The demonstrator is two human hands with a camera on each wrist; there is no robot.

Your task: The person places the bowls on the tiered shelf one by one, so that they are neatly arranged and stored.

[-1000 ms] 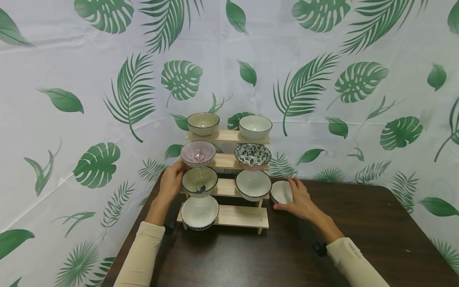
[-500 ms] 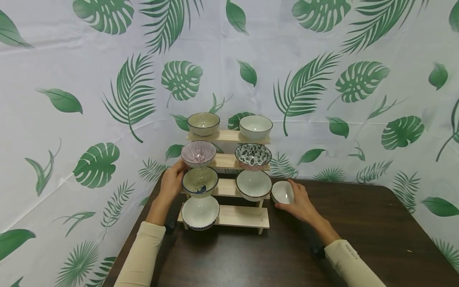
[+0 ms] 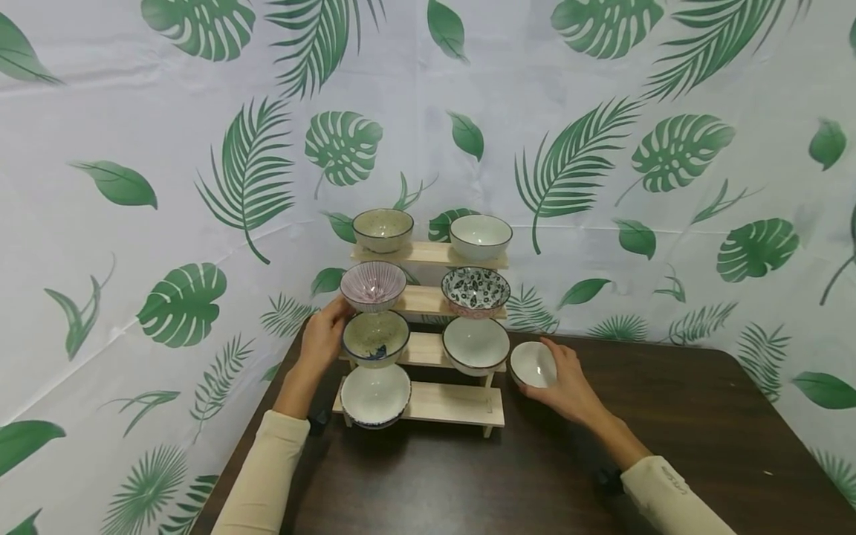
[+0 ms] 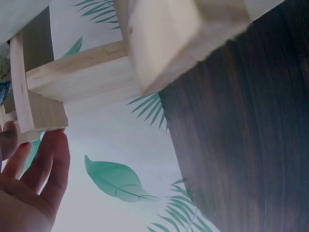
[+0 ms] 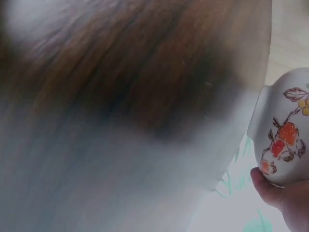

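At the right of the rack, my right hand (image 3: 566,384) grips a small white bowl (image 3: 533,364) by its side. Orange-red fruit and brown leaves decorate that bowl's outside in the right wrist view, where a thumb (image 5: 268,190) presses its wall. My left hand (image 3: 322,336) is at the left side of the tiered wooden rack (image 3: 451,402). In the left wrist view, its fairly straight fingers (image 4: 57,162) reach up with the tips at the end of a wooden board (image 4: 46,113). Nearest this hand in the head view are a purple-striped bowl (image 3: 372,286) and an olive bowl (image 3: 376,338).
More bowls stand on the rack: a beige one (image 3: 383,230) and a white one (image 3: 481,236) on top, a black floral one (image 3: 475,291), a brown-rimmed white one (image 3: 475,345), and a white one (image 3: 375,394) at bottom left. The dark table (image 3: 428,483) meets a leaf-print cloth (image 3: 468,89).
My right hand and the small white bowl have shifted slightly right and nearer to me, away from the rack. The left hand keeps its place at the rack. The head view has shifted slightly.
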